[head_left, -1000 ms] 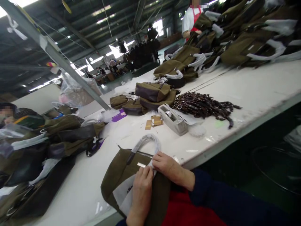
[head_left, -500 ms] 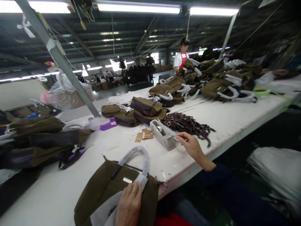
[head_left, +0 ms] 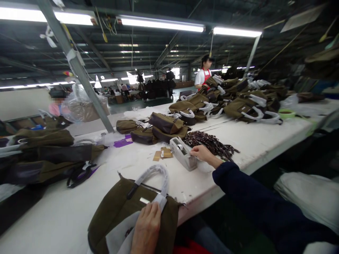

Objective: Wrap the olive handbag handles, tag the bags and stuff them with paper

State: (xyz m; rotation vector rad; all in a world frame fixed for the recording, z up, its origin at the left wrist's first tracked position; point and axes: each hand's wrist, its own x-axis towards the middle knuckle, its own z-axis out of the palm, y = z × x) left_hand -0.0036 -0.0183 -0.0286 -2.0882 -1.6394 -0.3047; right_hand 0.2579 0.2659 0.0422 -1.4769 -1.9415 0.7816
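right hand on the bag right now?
No, the right hand is at the tape dispenser; only the left hand rests on the olive bag.

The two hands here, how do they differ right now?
The left hand lies close in, pressing the paper-wrapped handle end onto the olive bag; the right hand is stretched out to the tape dispenser. The left hand lies flat, fingers extended; the right hand's fingers are curled. Both are bare.
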